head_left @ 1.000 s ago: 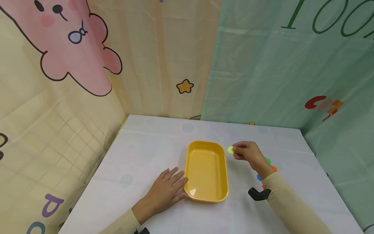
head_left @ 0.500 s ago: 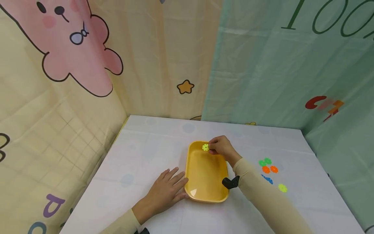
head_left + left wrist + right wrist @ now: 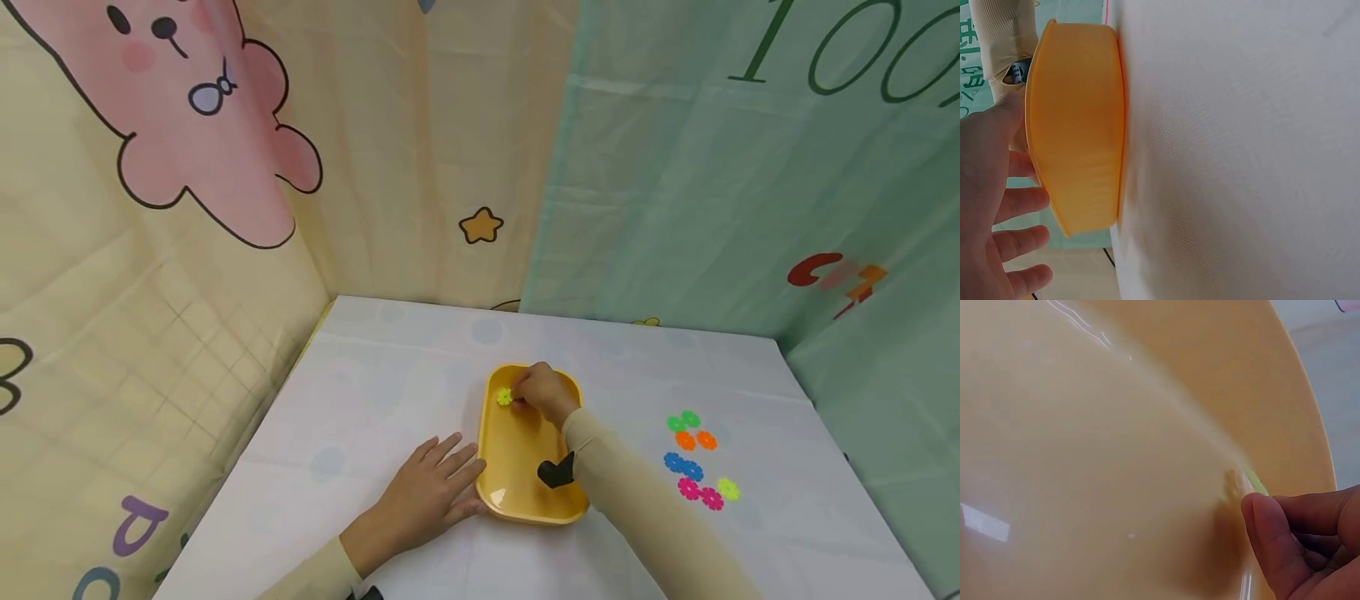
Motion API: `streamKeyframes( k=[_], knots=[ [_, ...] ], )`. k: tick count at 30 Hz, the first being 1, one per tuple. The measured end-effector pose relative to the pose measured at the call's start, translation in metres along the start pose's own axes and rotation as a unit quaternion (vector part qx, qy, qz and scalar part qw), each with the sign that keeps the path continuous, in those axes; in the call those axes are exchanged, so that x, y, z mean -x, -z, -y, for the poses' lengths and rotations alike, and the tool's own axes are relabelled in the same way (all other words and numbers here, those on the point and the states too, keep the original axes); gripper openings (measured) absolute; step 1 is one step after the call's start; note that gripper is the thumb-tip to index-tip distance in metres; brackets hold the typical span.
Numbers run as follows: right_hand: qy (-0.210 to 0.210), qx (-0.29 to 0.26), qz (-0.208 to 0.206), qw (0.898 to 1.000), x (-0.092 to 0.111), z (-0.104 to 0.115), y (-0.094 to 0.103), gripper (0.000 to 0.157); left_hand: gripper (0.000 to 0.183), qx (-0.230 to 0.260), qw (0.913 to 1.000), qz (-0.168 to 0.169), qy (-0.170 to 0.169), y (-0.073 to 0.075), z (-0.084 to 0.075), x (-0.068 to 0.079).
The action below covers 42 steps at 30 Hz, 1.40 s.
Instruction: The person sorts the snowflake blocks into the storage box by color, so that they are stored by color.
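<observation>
The desk (image 3: 390, 367) stretched far to the left of the yellow tray (image 3: 517, 479), so there was lots of room on that side. The left hand (image 3: 427, 492) was at the tray's left side and touched it with its fingers straight and spread wide, maybe to stop it from sliding. Inside the tray, near its far left corner, was a small yellow flower (image 3: 503, 397). The right hand (image 3: 543, 392) pinched it by one edge, its fingers close together, so most of the flower stuck out. It was hard to tell if the flower touched the tray. Right of the tray lay two green flowers (image 3: 677, 424), two orange flowers (image 3: 686, 440), two blue flowers (image 3: 673, 462), two pink flowers (image 3: 689, 488) and another yellow flower (image 3: 727, 489), mostly paired by color. The desk's far and right edges were well away from the tray.
</observation>
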State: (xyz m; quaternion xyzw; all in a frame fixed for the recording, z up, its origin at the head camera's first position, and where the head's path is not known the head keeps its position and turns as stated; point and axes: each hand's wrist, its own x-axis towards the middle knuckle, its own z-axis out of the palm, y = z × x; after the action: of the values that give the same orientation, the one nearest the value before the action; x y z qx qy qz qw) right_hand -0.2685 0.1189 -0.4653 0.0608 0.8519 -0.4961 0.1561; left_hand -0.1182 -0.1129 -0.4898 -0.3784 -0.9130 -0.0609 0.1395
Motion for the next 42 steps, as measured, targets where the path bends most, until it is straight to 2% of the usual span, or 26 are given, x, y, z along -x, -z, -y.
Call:
streamKeyframes(
  k=[9, 16, 22, 27, 32, 37, 42],
  knots=[
    [-0.008, 0.025, -0.008, 1.000, -0.003, -0.007, -0.008, 0.005, 0.060, 0.000, 1.0000, 0.007, -0.004, -0.001, 0.000, -0.002],
    [0.029, 0.053, -0.022, 0.998, 0.000, -0.011, -0.006, 0.006, 0.060, -0.001, 1.0000, 0.005, -0.008, -0.002, 0.000, -0.003],
    [0.054, 0.062, -0.046, 0.996, 0.007, -0.004, 0.006, 0.009, 0.061, -0.003, 0.9999, -0.007, -0.010, -0.002, 0.002, -0.004],
    [0.056, 0.019, -0.069, 0.996, 0.023, -0.006, 0.031, 0.013, 0.061, -0.005, 0.9997, -0.021, -0.014, -0.002, 0.004, -0.003],
    [0.056, -0.006, -0.091, 0.994, 0.045, -0.028, 0.072, 0.023, 0.060, -0.003, 0.9996, -0.028, -0.010, -0.004, 0.004, -0.003],
    [0.052, 0.033, -0.134, 0.989, 0.071, -0.056, 0.110, 0.029, 0.061, 0.006, 0.9994, -0.034, 0.005, -0.004, 0.004, -0.001],
    [0.050, 0.088, -0.185, 0.977, 0.100, -0.088, 0.143, 0.034, 0.061, 0.009, 0.9992, -0.038, 0.005, -0.005, 0.004, 0.001]
  ],
)
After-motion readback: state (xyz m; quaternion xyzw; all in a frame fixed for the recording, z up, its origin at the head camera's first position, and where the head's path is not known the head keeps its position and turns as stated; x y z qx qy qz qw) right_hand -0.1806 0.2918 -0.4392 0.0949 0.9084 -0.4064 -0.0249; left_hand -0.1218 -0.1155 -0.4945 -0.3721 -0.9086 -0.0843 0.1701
